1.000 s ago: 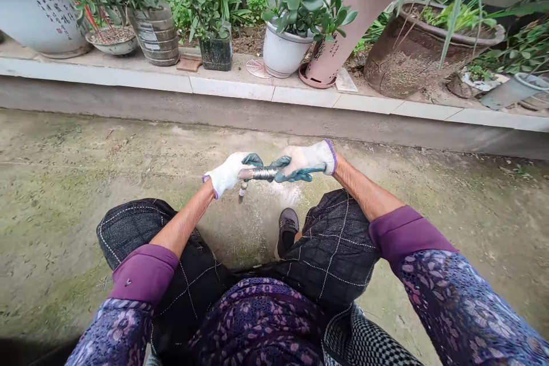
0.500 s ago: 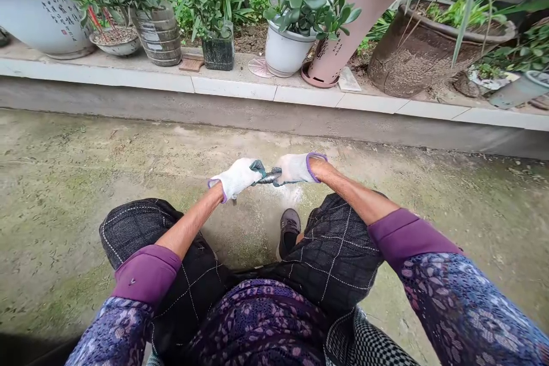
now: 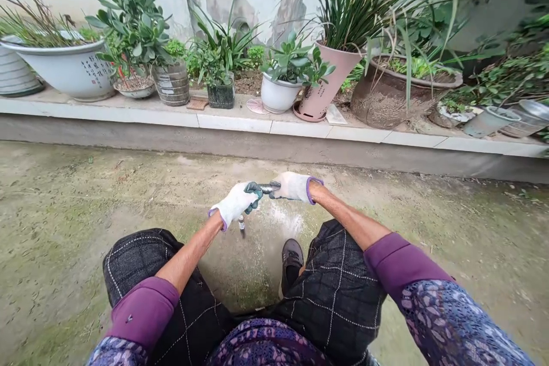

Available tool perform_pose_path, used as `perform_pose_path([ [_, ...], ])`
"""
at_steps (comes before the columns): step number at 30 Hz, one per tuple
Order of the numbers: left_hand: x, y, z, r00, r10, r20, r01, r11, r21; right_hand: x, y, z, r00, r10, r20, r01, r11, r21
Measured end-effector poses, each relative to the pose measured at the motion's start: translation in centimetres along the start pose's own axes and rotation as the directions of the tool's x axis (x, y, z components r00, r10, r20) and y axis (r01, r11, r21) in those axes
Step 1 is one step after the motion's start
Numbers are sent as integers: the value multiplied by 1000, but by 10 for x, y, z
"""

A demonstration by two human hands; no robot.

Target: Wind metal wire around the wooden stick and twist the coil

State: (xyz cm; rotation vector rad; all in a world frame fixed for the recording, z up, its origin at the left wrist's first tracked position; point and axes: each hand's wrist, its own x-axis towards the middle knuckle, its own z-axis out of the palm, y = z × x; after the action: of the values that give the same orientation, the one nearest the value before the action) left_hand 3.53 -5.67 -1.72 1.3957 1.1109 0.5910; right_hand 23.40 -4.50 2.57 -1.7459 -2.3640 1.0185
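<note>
Both my hands wear white knit gloves with dark green palms and purple cuffs. Between them, above the ground, runs a silvery ridged metal tube [image 3: 269, 189]. My left hand [image 3: 241, 200] is closed around its left end. From the other side, my right hand [image 3: 291, 186] pinches the right end. Below my left hand shows a short silvery piece with a dark tip [image 3: 242, 226]; whether it joins the tube is hidden by the glove. Under the hands, a whitish scattered patch [image 3: 288, 221] marks the concrete.
A low tiled ledge [image 3: 240, 123] crosses in front, lined with potted plants, among them a white pot [image 3: 281, 94], a pink tall pot [image 3: 330, 77] and a brown clay pot [image 3: 381, 97]. My shoe [image 3: 292, 253] stands on the mossy concrete ground [image 3: 86, 211], between my knees.
The view has tilted up, so more of the wall and plants shows. The tube is more level, with less of it visible between the gloves. The dark-tipped piece below my left hand shows more.
</note>
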Motion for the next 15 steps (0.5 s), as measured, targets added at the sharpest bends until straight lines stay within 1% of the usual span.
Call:
perform_pose_path([
  [1,1,5,-3,1000,7,0,-7,998,-59,1,0,-6,999,23,-33,-24,999,-34],
  [3,2,18,-10,999,52,-4,-52,991,-126,4,0,-18,988,56,-142,-64,996,-59],
  [5,3,34,-18,995,100,-10,-100,985,-143,7,-4,-30,965,81,-248,-83,997,3],
  [6,3,42,-22,993,120,-12,-120,983,-141,8,-6,-36,954,104,-282,-91,994,57],
  [8,5,57,-30,988,151,0,-150,981,-125,11,-12,-46,941,149,-303,-104,982,159],
  [10,9,66,-36,985,172,21,-169,981,-99,14,-17,-53,932,163,-324,-97,973,210],
  [13,17,66,-42,981,187,42,-183,980,-79,19,-20,-56,926,173,-336,-69,951,300],
  [15,24,59,-43,983,175,49,-171,982,-79,21,-18,-52,937,193,-290,-48,896,442],
])
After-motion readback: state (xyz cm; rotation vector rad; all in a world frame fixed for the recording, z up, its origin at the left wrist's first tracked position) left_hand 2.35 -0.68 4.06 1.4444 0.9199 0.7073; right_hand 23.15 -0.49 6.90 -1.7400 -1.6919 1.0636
